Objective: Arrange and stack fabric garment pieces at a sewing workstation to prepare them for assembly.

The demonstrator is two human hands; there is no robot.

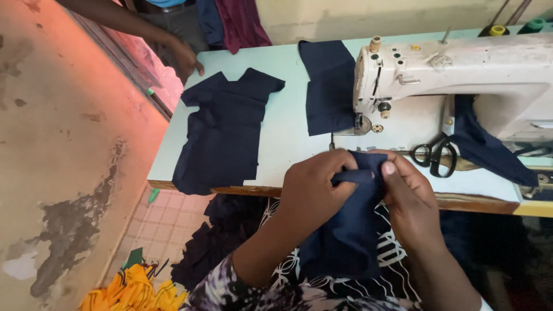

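Navy fabric piece (351, 230) between both hands (314, 193) (pinched at top edge).

The sewing machine (461, 80) stands on the right half of the sewing table (288, 132), toward its rear edge. A cut fabric panel (328, 86) lies just left of the machine head, running from the rear edge toward the middle. A stack of cut pieces (222, 132) lies near the table's left edge, reaching its front edge. Scissors (435, 154) lie before the machine, near the front edge, with a fabric strip (489, 150) just right of them. Both hands, left hand (314, 193) and right hand (412, 198), pinch a fabric piece (351, 230) at the front edge. Another person's hand (185, 57) rests at the rear left corner. Thread cones (515, 27) stand behind the machine.
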